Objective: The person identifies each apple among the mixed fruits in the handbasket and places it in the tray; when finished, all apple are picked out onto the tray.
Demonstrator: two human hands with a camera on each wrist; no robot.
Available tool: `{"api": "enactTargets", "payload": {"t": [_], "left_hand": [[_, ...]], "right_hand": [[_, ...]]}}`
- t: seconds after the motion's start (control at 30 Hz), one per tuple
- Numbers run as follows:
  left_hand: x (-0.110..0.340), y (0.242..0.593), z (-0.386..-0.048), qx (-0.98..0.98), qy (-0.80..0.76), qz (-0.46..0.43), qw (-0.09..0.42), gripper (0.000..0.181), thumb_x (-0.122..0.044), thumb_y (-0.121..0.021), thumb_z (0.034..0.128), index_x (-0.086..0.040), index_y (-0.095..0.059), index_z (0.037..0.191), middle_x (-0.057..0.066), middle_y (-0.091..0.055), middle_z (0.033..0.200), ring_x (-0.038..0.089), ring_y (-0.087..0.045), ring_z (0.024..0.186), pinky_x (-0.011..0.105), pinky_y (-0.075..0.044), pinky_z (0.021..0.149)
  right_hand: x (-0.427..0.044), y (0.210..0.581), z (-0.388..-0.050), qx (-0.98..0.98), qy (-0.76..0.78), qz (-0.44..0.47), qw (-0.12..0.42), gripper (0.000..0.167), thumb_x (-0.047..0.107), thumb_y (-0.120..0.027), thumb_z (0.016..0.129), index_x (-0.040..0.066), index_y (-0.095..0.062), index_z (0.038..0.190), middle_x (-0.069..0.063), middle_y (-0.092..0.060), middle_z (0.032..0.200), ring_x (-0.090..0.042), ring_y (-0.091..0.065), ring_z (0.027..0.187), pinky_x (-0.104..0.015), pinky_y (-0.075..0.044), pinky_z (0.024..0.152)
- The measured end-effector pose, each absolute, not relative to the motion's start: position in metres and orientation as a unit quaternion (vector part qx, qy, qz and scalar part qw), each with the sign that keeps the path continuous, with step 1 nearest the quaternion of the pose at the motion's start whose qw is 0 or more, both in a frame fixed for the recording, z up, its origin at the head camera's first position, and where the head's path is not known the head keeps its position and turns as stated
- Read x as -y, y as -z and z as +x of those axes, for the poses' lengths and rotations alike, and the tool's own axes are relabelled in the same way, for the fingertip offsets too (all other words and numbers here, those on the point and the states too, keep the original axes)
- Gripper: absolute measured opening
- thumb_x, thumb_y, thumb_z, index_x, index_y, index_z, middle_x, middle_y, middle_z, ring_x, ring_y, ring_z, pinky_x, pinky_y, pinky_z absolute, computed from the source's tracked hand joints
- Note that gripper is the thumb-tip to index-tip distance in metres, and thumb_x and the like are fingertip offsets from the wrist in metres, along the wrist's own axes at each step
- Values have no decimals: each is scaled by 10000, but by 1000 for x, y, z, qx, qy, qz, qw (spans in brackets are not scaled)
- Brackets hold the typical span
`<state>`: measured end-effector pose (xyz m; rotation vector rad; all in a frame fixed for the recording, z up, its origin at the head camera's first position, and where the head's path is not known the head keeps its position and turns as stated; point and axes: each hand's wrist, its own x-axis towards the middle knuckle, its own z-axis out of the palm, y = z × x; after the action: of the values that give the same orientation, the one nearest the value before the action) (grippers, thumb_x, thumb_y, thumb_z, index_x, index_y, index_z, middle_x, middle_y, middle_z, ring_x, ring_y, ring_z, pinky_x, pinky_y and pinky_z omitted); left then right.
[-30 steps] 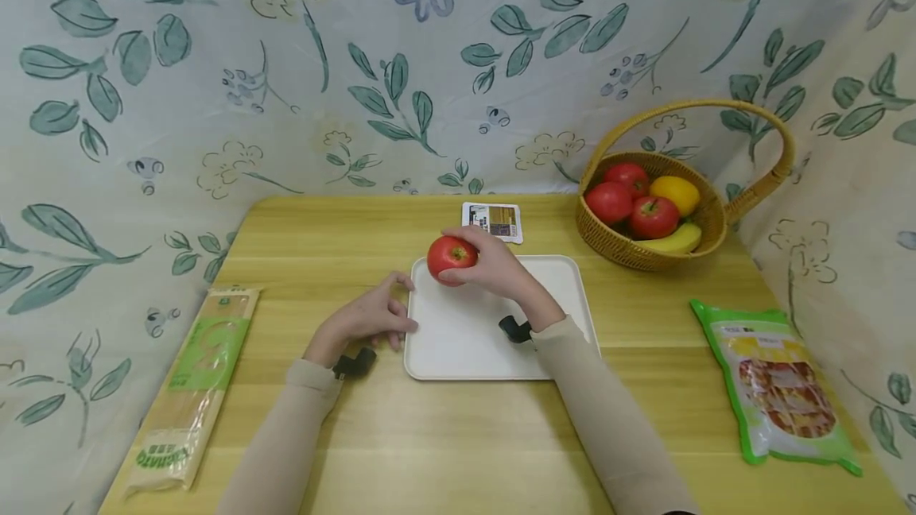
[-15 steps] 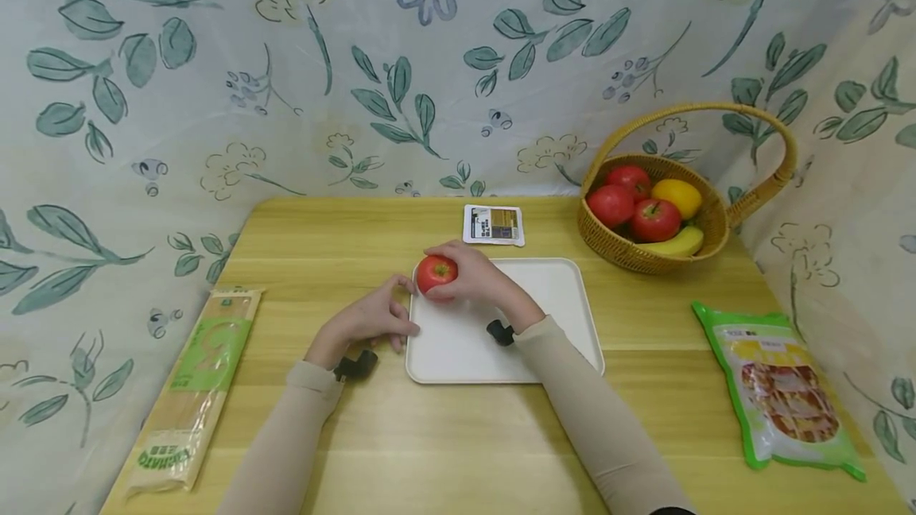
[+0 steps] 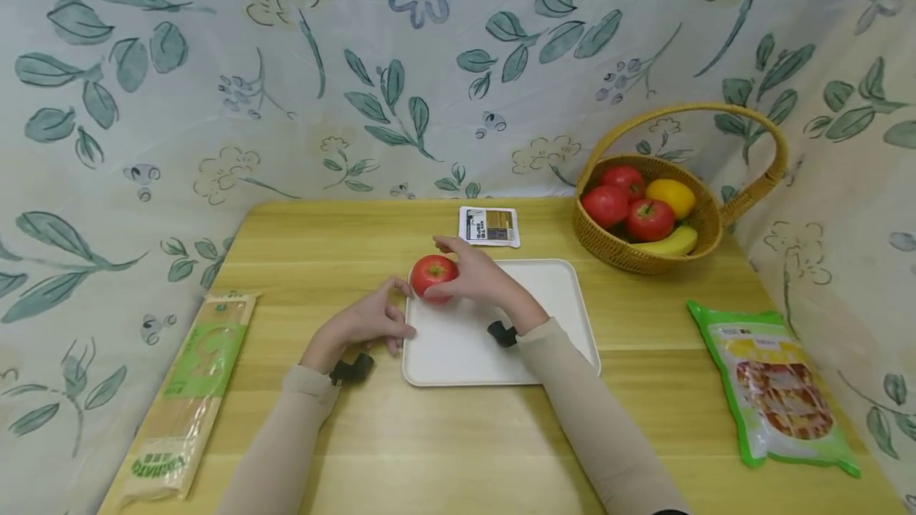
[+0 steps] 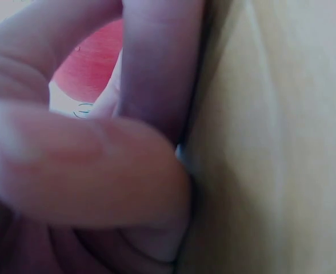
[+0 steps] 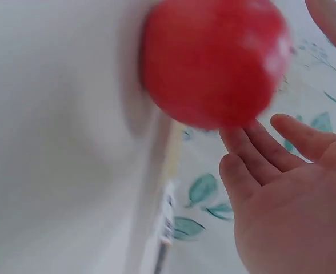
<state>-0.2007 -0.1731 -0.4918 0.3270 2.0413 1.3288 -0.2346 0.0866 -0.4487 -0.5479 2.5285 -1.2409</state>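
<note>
A red apple rests on the upper left corner of the white rectangular tray. My right hand is beside the apple with its fingers loosened; in the right wrist view the hand has thumb and fingers spread, the fingertips close to the apple. Whether any fingertip still touches it is hard to tell. At the tray's left edge, my left hand rests with bent, relaxed fingers against the rim. Its fingers fill the left wrist view close to the wooden table.
A wicker basket with apples, a yellow fruit and a banana stands at the back right. Behind the tray lies a small flat packet. A long noodle packet lies on the left, a green-edged food bag on the right.
My right hand has carried the apple left and down onto the tray's corner, and its fingers have since loosened from it. The left hand has stayed at the tray's edge.
</note>
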Motion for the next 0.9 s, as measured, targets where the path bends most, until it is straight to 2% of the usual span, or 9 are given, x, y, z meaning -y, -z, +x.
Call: {"api": "enactTargets", "payload": {"t": [0.17,0.5,0.67,0.9], "left_hand": [[173,491,-200,-779,-516,132,332,737,-193,-843,910,-141,-317,1423,78,-747,777,158,-688,547,216,-340,407],[176,493,-199,-778,-517,136,330,740,-211,-842,913,-126,-320,1431,76,-738,765,160,-683,551,220,-343,408],[177,495,-199,-780,-515,132,330,736,-223,-846,911,-136,-327,1426,79,-745,771,161,-683,555,220,-335,409],[174,496,-200,-783,-510,134,329,724,-236,-845,915,-151,-333,1421,74,-749,771,160,-685,558,220,-330,415]], "right_hand": [[-120,418,-229,-875,447,-163,89,962,406,-887,853,226,-369,1643,-52,-432,1684,-371,-401,1557,-633,-377,1242],[-230,378,-221,-879,471,-62,-46,902,321,-869,900,176,-370,1638,-62,-400,1704,-335,-319,1609,-555,-250,1335],[-274,373,-223,-868,490,11,-83,952,374,-854,909,198,-307,1668,-55,-342,1739,-323,-286,1627,-578,-265,1325],[-323,390,-236,-854,493,106,-126,969,428,-838,909,205,-291,1677,-48,-300,1758,-288,-268,1632,-506,-275,1334]]}}
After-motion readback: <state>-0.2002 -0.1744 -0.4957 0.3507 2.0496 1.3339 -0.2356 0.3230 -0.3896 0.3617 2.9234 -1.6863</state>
